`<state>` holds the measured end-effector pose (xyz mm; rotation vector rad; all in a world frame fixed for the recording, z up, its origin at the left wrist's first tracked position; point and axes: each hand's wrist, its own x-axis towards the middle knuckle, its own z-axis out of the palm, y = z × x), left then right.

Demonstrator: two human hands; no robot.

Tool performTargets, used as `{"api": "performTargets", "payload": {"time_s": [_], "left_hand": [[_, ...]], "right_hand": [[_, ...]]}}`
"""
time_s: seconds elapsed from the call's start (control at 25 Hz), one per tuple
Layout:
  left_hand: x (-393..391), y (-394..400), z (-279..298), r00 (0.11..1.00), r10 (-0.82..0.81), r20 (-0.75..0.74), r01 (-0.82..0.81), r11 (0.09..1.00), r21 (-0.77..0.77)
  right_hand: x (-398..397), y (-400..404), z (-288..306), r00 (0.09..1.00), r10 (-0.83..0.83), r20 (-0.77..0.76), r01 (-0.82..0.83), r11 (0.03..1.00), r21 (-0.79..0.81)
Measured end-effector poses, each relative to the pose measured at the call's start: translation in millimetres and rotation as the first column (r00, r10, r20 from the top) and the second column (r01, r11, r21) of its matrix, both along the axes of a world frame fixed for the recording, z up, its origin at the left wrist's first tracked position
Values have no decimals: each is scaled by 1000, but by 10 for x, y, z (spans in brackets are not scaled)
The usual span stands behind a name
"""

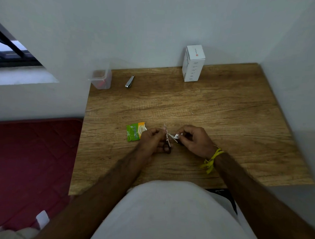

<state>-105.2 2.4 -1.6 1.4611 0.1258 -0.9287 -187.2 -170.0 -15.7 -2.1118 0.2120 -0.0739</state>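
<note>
Over the middle of the wooden table [216,112], my left hand [150,140] grips small dark-handled scissors [167,139], blades pointing away from me. My right hand [193,140] pinches a small white scrap of paper or wrapper [175,136] that sits at the scissor blades. A green and orange sachet [135,131] lies flat on the table just left of my left hand. A yellow thread band [211,159] is tied round my right wrist.
A white upright box [193,64] stands at the back against the wall. A metal nail clipper [129,81] and a clear plastic container [102,79] sit at the back left corner. A red mattress [30,159] lies left of the table.
</note>
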Motion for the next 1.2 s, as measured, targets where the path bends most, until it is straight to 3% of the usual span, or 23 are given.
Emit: {"api": "performTargets", "payload": {"time_s": [0.12, 0.2, 0.32, 0.48, 0.76, 1.2], "left_hand": [[8, -5, 6, 1000, 11, 3, -11, 1000, 9], [-16, -4, -15, 999, 40, 9, -41, 999, 7], [-4, -7, -54, 997, 81, 5, -81, 996, 33], [-32, 12, -96, 994, -30, 104, 23, 998, 63], [-50, 47, -105, 988, -36, 152, 28, 998, 59], [-74, 15, -201, 979, -27, 203, 3, 993, 117]], "right_hand": [[13, -4, -51, 1000, 0, -9, 0, 1000, -3], [8, 19, -57, 989, -111, 93, 117, 991, -65], [1, 147, -72, 905, -293, 307, 354, 920, -166], [63, 363, -160, 877, -324, 356, 421, 875, -240], [106, 416, -345, 919, -113, 379, 252, 906, -340], [131, 401, -427, 917, 18, 399, 174, 882, -438]]}}
